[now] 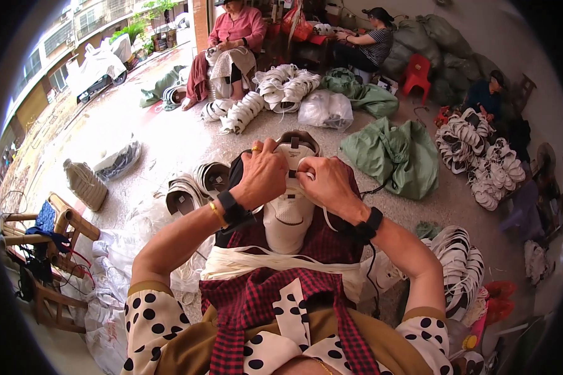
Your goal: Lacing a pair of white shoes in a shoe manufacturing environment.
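A white shoe upper lies lengthwise over my lap, its dark-lined collar pointing away from me. My left hand is closed at the left edge of its lacing opening, fingertips bent against the upper. Across from it, my right hand pinches at the right edge, thumb and forefinger together. A white shoelace trails below the right hand. The exact grip of the left fingertips is hidden behind the hand. A bundle of loose white laces stretches across my lap on a red-and-black checked apron.
More shoe uppers sit left of my knees, with stacks at right. Green sacks and a clear bag lie ahead. Several people sit working farther off. A bamboo chair stands left; a red stool stands far right.
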The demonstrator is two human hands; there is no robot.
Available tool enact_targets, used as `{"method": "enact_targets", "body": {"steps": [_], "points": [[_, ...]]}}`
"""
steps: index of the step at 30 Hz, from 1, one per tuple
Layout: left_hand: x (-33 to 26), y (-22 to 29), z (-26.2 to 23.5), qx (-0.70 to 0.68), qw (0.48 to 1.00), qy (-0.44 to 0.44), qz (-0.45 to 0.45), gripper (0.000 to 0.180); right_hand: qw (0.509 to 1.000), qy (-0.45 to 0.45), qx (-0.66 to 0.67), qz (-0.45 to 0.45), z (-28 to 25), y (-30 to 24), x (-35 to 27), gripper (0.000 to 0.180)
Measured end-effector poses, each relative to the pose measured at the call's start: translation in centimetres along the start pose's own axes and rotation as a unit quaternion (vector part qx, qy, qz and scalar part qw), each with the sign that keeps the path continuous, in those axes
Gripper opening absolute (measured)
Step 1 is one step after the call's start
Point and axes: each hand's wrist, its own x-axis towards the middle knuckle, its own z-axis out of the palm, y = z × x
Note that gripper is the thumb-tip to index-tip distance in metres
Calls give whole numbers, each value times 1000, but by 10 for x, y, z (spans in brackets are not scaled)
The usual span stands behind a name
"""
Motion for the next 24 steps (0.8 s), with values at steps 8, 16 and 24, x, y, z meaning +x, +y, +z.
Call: {"method": "enact_targets", "body": {"steps": [8,16,24], "points": [[-35,-51,-57,141,976,163,-35,5,992,-36,-79,-93,-20,1,21,18],[-74,-263,-117,239,915,218,-240,8,954,36,-247,-167,-54,52,19,10],[-60,-282,-113,160,953,200,-162,20,973,63,-219,31,-149,115,-27,21]]}}
